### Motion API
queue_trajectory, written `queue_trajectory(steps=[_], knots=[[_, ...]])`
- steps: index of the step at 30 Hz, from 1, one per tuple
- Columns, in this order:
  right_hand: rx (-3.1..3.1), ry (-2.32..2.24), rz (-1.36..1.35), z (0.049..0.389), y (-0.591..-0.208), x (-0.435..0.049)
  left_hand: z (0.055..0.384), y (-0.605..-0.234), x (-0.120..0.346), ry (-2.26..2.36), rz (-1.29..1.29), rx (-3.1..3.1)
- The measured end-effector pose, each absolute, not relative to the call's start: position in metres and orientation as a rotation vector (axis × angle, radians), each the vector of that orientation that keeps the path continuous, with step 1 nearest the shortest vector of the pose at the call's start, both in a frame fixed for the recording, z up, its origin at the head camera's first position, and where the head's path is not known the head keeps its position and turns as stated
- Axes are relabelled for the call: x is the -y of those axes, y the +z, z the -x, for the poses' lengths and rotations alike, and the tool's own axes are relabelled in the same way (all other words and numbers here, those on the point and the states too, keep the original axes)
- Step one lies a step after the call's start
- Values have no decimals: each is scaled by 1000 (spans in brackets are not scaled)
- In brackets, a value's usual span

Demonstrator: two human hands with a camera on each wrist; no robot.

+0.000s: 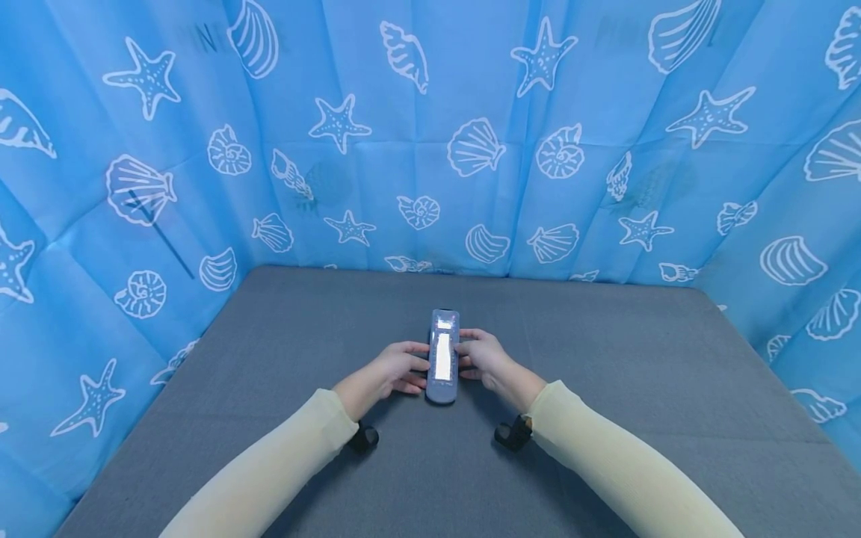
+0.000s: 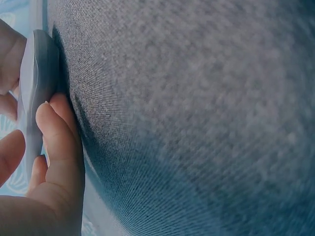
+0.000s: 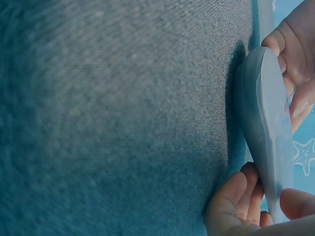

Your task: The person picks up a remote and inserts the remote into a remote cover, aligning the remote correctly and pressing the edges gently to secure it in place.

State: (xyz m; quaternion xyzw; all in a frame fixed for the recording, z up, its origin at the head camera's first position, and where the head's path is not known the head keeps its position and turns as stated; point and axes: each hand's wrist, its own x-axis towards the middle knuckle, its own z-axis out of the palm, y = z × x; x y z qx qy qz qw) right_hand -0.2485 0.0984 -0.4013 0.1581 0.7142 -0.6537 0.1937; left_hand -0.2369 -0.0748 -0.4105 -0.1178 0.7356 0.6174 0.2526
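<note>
A long, slim blue-grey case (image 1: 442,392) with rounded ends lies lengthwise between my two hands in the head view. Its glossy top carries a bright white glare and small faint marks. My left hand (image 1: 397,368) holds its left edge, fingers at the side and underside. From the other side my right hand (image 1: 492,362) grips the right edge, thumb near the top face. In the left wrist view the case (image 2: 45,69) shows a seam along its side. The right wrist view shows the case (image 3: 261,98) close over the cloth, with a dark shadow under it.
Dark grey cloth covers the table (image 1: 605,359). A blue curtain (image 1: 417,172) with white shells and starfish hangs behind it and along both sides. Black straps with small round parts (image 1: 514,433) sit at both wrists, below cream sleeves (image 1: 619,456).
</note>
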Motion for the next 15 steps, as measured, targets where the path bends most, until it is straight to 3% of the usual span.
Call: queue_trajectory(steps=[15], knots=[[-2010,-1823,-436,250,-402,-99,242,-411,76,1675,326,-1986]])
